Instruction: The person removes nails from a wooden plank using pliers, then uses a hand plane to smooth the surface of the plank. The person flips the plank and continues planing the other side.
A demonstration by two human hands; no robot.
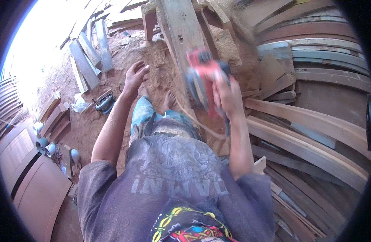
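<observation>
My right hand is wrapped round the handle of a red power tool that looks like a belt sander, blurred by motion. The sander is tilted over the near end of a long wooden board running away from me; whether it touches the wood I cannot tell. A pale cord hangs in a loop below the tool. Left of the board, my left hand is raised in the air with loosely bent fingers and holds nothing.
Stacked planks and beams fill the right side. Loose boards lie on the dusty ground at the far left, near a dark bag-like item. Panelled wooden doors and several cans stand at the left.
</observation>
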